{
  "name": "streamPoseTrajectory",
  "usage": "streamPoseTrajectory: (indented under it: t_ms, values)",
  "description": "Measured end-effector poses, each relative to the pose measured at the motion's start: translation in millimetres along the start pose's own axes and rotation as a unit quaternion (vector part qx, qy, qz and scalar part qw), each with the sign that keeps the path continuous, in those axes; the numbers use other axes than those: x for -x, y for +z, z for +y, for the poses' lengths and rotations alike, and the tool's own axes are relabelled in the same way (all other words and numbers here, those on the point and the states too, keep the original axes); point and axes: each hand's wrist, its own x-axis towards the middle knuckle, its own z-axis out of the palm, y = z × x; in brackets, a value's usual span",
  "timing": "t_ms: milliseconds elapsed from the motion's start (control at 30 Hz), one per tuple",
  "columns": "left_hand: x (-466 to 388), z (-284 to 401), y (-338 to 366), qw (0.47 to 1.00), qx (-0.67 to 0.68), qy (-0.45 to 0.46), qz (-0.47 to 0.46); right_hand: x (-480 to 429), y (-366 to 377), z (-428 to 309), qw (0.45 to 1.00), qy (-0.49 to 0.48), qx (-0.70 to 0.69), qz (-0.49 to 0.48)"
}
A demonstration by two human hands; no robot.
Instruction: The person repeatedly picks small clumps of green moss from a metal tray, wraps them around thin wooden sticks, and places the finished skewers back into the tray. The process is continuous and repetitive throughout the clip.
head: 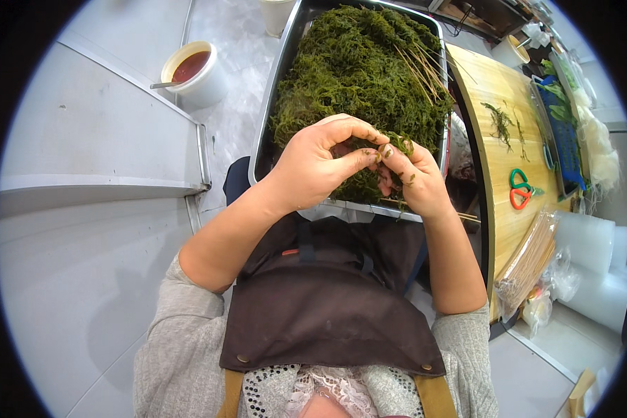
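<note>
A large heap of dark green seaweed (355,73) fills a metal tray (264,125) before me. Over its near end my left hand (326,157) and my right hand (415,175) meet, thumbs and fingertips together, pinching a small bunch of the seaweed between them. Bits of green cling to the fingers of both hands. Thin wooden skewers (423,73) lie on the heap at the upper right. More skewer ends stick out past the tray's near right edge, beneath my right hand. The palms and part of the bunch are hidden.
A white bucket (206,83) of red liquid with a handle sticking out stands at left. On the wooden table (501,183) at right lie green-and-orange scissors (522,189), seaweed strands (499,123) and a plastic bag of skewers (530,261). A blue basket (559,125) holds leafy greens.
</note>
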Motion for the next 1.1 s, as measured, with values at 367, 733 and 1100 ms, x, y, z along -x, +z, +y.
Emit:
streamPoseTrajectory:
  t_ms: [367,733,1100]
  values:
    - [-16,3,-29,0.979,0.135,-0.082,0.126,8,1,29,0.988,0.113,-0.096,0.047]
    - [-23,19,-38,0.981,0.119,-0.062,0.137,20,-22,52,0.952,0.002,0.293,0.087]
    - [-41,47,-16,0.991,0.098,-0.057,0.076,-24,34,24,0.948,-0.158,0.199,0.192]
